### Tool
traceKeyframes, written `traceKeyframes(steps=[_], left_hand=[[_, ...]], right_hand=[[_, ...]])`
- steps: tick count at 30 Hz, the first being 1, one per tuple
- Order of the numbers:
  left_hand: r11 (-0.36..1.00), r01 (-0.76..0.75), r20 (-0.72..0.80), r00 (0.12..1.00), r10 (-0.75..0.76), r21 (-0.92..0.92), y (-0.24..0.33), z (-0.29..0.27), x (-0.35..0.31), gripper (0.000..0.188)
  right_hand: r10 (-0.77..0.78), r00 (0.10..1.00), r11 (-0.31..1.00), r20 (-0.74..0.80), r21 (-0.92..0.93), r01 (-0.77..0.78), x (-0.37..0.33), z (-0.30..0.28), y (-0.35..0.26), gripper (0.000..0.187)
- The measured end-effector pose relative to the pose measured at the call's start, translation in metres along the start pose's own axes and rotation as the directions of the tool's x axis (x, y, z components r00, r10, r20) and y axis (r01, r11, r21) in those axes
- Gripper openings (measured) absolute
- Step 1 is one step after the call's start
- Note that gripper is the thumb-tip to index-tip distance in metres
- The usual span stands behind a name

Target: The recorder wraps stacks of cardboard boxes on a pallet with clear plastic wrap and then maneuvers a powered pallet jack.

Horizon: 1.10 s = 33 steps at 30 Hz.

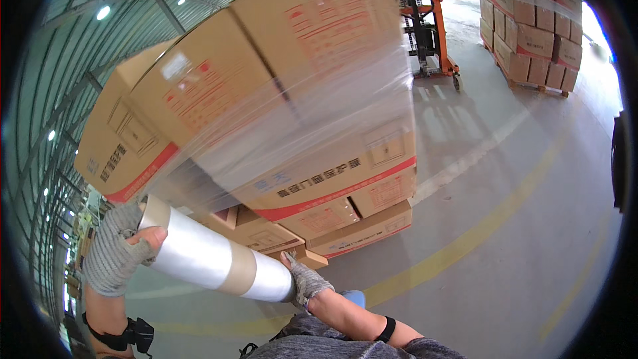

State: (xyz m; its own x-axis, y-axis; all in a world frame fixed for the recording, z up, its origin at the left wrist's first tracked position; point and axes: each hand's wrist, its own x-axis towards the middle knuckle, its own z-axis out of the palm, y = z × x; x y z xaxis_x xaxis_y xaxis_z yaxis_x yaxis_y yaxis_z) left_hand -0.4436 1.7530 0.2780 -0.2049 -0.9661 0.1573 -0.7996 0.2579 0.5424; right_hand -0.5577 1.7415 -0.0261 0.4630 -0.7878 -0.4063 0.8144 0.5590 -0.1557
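Observation:
A thick roll of stretch film (199, 246), silvery white with a tan band round its middle, slants across the lower left in front of me. My left hand (121, 246), in a grey knit fingerless glove, grips its upper end, thumb laid over the rim. At the lower end my right hand (307, 282), gloved the same way, is closed on it. Just beyond the roll rises a tall stack of cardboard boxes (319, 199). Clear film (312, 116) wraps round the stack's middle, and its lower boxes show bare cardboard.
An orange pallet stacker (435, 26) stands behind the stack on the right. Farther right, another load of boxes (531, 43) sits on a wooden pallet (541, 90). A yellow line (465, 249) curves over the grey floor (452, 299).

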Motion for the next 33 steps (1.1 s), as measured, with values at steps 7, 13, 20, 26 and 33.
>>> traceKeyframes(steps=[7,13,20,26,33], left_hand=[[0.998,-0.067,0.001,0.998,0.067,-0.004,0.093,0.109,0.056,0.043],[0.999,0.029,0.220,0.975,-0.038,0.042,0.208,0.202,0.132,0.037],[0.990,0.133,0.303,0.942,-0.141,0.044,0.319,0.297,0.204,0.033],[0.984,0.175,0.060,0.982,-0.177,0.032,0.391,0.350,0.236,0.038],[0.896,0.443,0.049,0.895,-0.444,0.036,0.476,0.396,0.327,0.028]], right_hand=[[0.021,0.998,0.998,-0.054,0.068,-0.018,-0.042,-0.070,-0.119,0.058],[-0.034,0.996,0.993,-0.082,0.106,0.042,-0.044,-0.149,-0.239,0.055],[0.117,0.992,0.982,-0.054,0.159,-0.107,-0.096,-0.180,-0.368,0.057],[0.172,0.982,0.982,-0.074,0.088,-0.166,-0.137,-0.202,-0.493,0.057],[0.282,0.958,0.959,-0.052,0.011,-0.282,-0.104,-0.203,-0.603,0.051]])
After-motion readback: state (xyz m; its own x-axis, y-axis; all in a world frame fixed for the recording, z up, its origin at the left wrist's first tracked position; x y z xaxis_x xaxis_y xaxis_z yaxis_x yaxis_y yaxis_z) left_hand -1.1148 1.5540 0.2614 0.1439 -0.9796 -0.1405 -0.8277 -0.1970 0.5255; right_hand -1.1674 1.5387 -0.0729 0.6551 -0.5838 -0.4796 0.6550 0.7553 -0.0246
